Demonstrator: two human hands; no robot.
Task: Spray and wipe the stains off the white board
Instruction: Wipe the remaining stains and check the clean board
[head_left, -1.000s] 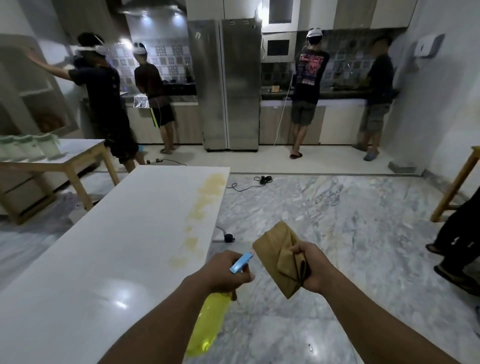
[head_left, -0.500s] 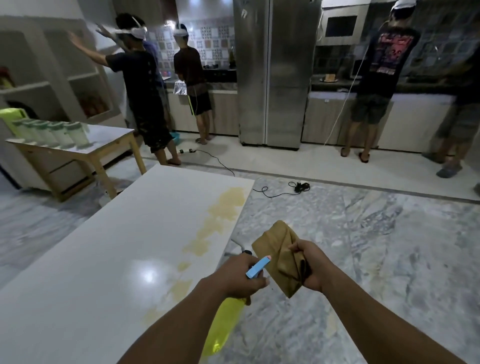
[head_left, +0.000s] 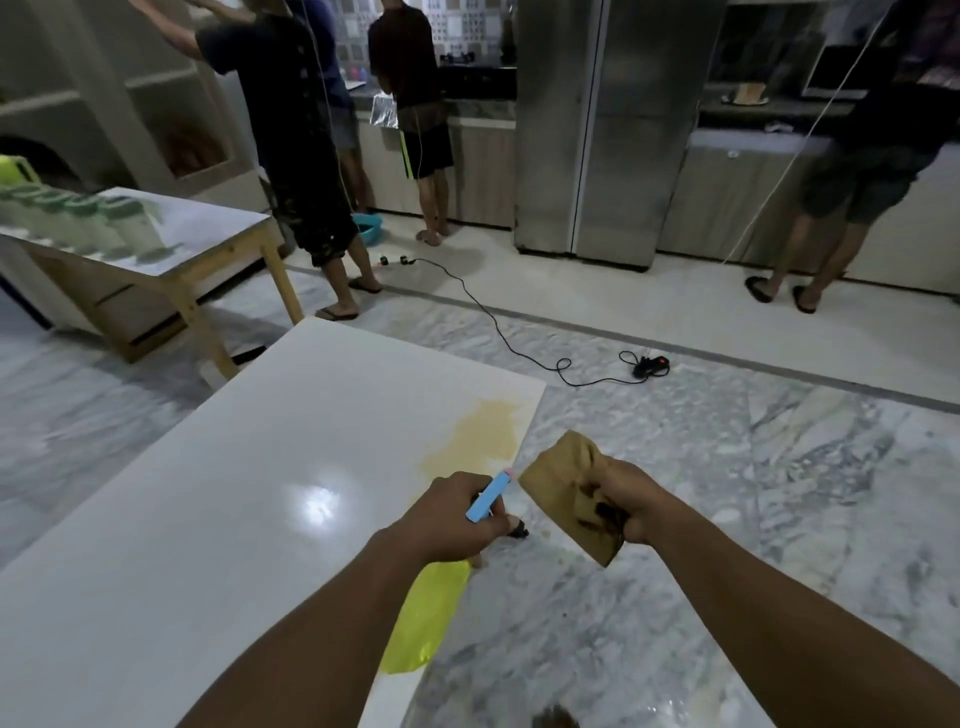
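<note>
Head view: both hands loaded at the board's right edge

Left hand (head_left: 457, 514) gripped the yellow spray bottle (head_left: 426, 623) at its neck, with the blue nozzle (head_left: 488, 496) pointed forward. The tan stain (head_left: 483, 431) lay on the white board (head_left: 234, 493) along its right edge, just ahead of the nozzle. Right hand (head_left: 623, 499) clenched a folded brown cloth (head_left: 561, 478), held over the marble floor (head_left: 753, 467) just right of the board, near the stain but apart from it.

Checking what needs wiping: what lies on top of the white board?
A yellowish-brown stain sits on the white board near its far right edge. The left hand and spray bottle cover the nearer edge, so any stains there are hidden.
</note>
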